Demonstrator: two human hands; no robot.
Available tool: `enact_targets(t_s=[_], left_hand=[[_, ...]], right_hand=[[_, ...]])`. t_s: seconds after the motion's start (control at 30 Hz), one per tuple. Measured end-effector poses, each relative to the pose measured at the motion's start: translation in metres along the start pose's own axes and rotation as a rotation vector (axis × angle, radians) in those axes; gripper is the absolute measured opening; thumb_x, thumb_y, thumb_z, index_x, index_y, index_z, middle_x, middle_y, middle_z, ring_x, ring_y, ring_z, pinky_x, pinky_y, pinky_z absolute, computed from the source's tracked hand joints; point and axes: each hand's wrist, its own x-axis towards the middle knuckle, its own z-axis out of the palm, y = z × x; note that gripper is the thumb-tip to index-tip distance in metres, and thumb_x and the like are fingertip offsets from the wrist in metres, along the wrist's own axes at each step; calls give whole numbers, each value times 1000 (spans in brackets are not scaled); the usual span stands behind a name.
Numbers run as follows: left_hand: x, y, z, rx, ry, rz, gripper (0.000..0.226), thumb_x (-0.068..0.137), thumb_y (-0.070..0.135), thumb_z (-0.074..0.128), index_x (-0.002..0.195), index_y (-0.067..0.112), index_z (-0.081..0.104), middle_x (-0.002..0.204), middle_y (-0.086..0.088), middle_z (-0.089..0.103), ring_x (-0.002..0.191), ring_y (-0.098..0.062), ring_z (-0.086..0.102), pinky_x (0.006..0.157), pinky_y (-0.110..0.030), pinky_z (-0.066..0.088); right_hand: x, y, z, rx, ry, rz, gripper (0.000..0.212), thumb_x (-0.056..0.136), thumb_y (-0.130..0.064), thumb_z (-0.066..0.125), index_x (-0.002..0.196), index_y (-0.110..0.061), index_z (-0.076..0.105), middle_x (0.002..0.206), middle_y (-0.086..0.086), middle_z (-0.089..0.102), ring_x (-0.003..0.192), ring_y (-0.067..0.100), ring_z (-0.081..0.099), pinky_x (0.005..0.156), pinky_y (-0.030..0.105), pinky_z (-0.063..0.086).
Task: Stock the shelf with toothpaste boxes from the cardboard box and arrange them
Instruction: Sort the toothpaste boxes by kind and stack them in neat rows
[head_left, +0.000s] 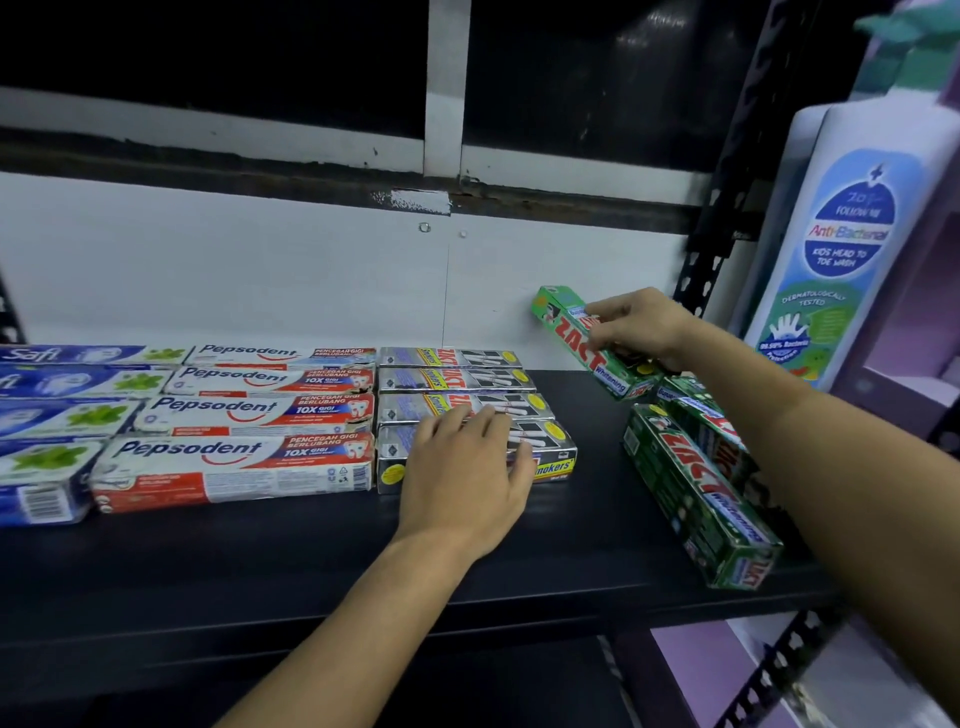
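Right hand (644, 325) grips green box (569, 332) — apparently lifted.

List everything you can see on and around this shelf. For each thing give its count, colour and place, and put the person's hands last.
Safi boxes: four, blue and white, far left of the shelf, partly cut off by the frame.
Pepsodent boxes: four, white and red, lined up right of the Safi boxes.
silver Zact boxes: four, silver and black, right of the Pepsodent boxes.
loose green Zact boxes: at least two, green, lying askew at the right end.
held green Zact box: one, green, raised near the back wall.
bottle: one, white with a blue label, far right.
shelf: one, black.
left hand: rests flat on the silver Zact boxes.
right hand: grips the held green Zact box.
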Motion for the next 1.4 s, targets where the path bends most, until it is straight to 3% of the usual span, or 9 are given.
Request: enact_targets(t_s=[0.17,0.27,0.43,0.57,0.7,0.8,0.97,1.4], left_hand=[[0,1,0,13,-16,-5,52,100,51,26,136,26,52,140,10,54,133,-16,42,114,-38,27],[0,2,-1,20,-19,-11,51,100,52,26,136,26,52,139,11,55,132,-15,43,113,-37,28],[-1,2,-2,11,-8,-18,49,100,51,29,133,27,54,134,11,57,128,-13,46,111,-36,28],[0,2,-2,11,-9,-18,49,100,52,28,134,27,54,134,11,57,127,-13,46,111,-35,27],[-1,2,-1,15,3,-18,48,99,52,29,130,27,56,129,11,60,122,-13,49,108,-36,30],[0,2,-1,21,0,-17,51,98,53,25,129,26,56,127,10,61,120,-14,51,107,-36,32],[-1,2,-2,37,-7,-10,54,98,53,23,132,25,54,132,9,59,126,-14,48,109,-36,29],[-2,2,-1,33,-6,-15,58,95,54,23,133,25,55,135,8,58,129,-15,47,111,-37,29]], right_hand=[[7,1,-16,-155,-150,-85,73,71,4,70,139,-17,54,126,2,65,104,20,66,88,34,56],[13,2,-10,-341,-209,-125,80,71,4,69,144,-18,47,135,3,60,111,19,61,94,37,53],[20,7,5,-542,-217,-175,73,74,0,67,141,-23,53,126,-1,65,97,15,59,75,23,44],[25,20,13,-604,-213,-192,66,77,3,65,133,-30,60,122,-1,67,96,14,58,78,25,44],[27,30,22,-644,-132,-242,56,82,1,64,130,-27,63,132,-2,63,116,17,56,85,22,39],[27,33,26,-730,-122,-256,49,87,-10,65,132,-32,62,134,3,62,112,25,56,78,26,38],[29,39,28,-778,-123,-241,47,95,-24,60,140,-35,51,136,7,59,114,30,54,80,29,37],[38,54,32,-708,-93,-236,45,96,-26,60,139,-34,52,140,7,56,121,32,51,93,35,41]])
